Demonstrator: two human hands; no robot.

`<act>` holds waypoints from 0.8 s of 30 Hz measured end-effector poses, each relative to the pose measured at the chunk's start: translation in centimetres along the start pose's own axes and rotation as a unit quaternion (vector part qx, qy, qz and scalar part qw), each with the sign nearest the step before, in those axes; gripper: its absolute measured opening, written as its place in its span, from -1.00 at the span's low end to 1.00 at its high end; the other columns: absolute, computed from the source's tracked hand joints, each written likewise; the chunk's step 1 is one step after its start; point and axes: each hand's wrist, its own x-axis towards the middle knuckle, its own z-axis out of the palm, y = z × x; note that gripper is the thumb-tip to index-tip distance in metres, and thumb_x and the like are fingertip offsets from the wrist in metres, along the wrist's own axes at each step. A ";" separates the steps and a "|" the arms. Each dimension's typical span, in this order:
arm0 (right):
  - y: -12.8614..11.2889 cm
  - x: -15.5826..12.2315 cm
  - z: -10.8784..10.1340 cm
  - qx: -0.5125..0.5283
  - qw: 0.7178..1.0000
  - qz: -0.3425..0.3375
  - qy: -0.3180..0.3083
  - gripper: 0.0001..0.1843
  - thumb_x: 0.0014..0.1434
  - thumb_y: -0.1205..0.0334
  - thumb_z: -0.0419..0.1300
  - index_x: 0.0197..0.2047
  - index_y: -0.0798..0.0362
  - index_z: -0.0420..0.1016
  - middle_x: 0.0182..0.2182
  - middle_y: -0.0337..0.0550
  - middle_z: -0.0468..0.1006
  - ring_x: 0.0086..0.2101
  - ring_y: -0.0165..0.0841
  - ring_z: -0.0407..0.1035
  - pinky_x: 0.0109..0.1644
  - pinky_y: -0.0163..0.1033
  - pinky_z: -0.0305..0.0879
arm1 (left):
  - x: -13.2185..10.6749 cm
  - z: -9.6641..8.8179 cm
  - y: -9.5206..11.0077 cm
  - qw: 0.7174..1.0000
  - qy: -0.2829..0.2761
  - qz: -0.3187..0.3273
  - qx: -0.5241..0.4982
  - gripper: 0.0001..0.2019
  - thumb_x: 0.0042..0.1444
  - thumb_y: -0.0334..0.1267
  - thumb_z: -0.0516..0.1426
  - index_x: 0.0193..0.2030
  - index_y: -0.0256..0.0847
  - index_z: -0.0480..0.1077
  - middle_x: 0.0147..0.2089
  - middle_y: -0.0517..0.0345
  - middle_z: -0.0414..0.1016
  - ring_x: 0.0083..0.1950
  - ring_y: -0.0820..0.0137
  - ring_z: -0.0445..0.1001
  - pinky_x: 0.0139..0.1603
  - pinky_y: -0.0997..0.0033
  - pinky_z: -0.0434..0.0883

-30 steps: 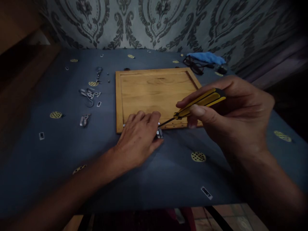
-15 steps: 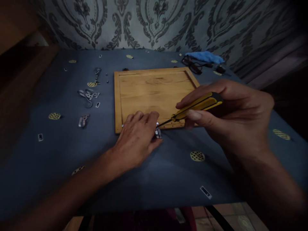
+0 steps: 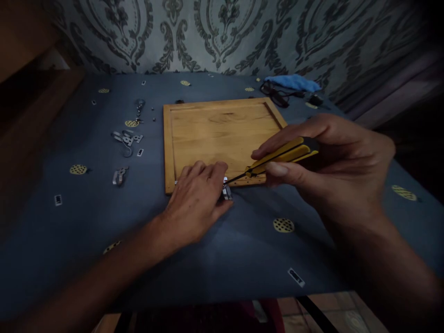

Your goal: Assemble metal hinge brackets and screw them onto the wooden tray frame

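A square wooden panel [image 3: 218, 134] lies flat on a table under a blue-grey cloth [image 3: 222, 249]. My left hand [image 3: 196, 203] rests with curled fingers on the panel's near edge and presses a small metal fitting [image 3: 227, 192] against it. My right hand [image 3: 329, 159] grips a yellow and black screwdriver [image 3: 277, 157]. The screwdriver's tip points left and down at the metal fitting beside my left fingers.
Several metal fittings [image 3: 126, 138] and small screws lie on the cloth to the left of the panel. A pair of glasses [image 3: 275, 95] and a blue cloth [image 3: 293, 82] sit at the back right. Patterned wallpaper [image 3: 222, 32] rises behind. The table's near edge runs along the bottom.
My right hand has rolled the screwdriver's handle a little between its fingers, the tip staying at the fitting. The view has drifted slightly. My left hand has stayed in place.
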 end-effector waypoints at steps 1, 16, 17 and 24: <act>0.1 0.0 -0.1 0.005 1.000 0.001 -0.004 -0.84 0.05 0.18 0.59 -0.33 -0.15 0.71 -0.38 -0.30 0.69 -0.56 -0.41 0.48 -0.55 -0.29 0.51 | 0.0 0.0 0.0 1.000 -0.003 -0.003 0.001 -0.64 0.26 -0.25 0.31 0.12 -0.17 0.33 0.06 0.00 0.57 0.15 0.05 0.44 0.16 -0.02 0.43; 0.4 -0.5 0.1 -0.024 0.997 -0.033 0.063 -0.78 -0.02 0.21 0.62 -0.34 -0.19 0.70 -0.42 -0.32 0.62 -0.56 -0.37 0.43 -0.58 -0.20 0.45 | 0.1 -0.4 0.2 1.000 -0.021 -0.016 -0.010 -0.63 0.26 -0.27 0.31 0.14 -0.18 0.33 0.08 -0.02 0.56 0.17 0.05 0.44 0.19 -0.05 0.43; 0.5 -0.5 0.1 -0.018 0.997 -0.036 0.071 -0.80 0.03 0.20 0.60 -0.33 -0.20 0.69 -0.40 -0.31 0.64 -0.57 -0.36 0.43 -0.59 -0.19 0.45 | 0.1 -0.4 0.2 1.000 -0.022 -0.015 -0.009 -0.62 0.26 -0.27 0.31 0.14 -0.19 0.33 0.08 -0.02 0.56 0.17 0.05 0.44 0.19 -0.05 0.42; 0.6 -0.6 0.0 -0.039 0.997 -0.011 0.069 -0.82 0.07 0.22 0.57 -0.33 -0.18 0.67 -0.39 -0.29 0.62 -0.55 -0.35 0.46 -0.57 -0.19 0.50 | -0.1 0.0 0.1 1.000 -0.003 -0.008 -0.010 -0.61 0.25 -0.27 0.32 0.15 -0.16 0.32 0.08 0.00 0.57 0.18 0.05 0.44 0.19 -0.03 0.42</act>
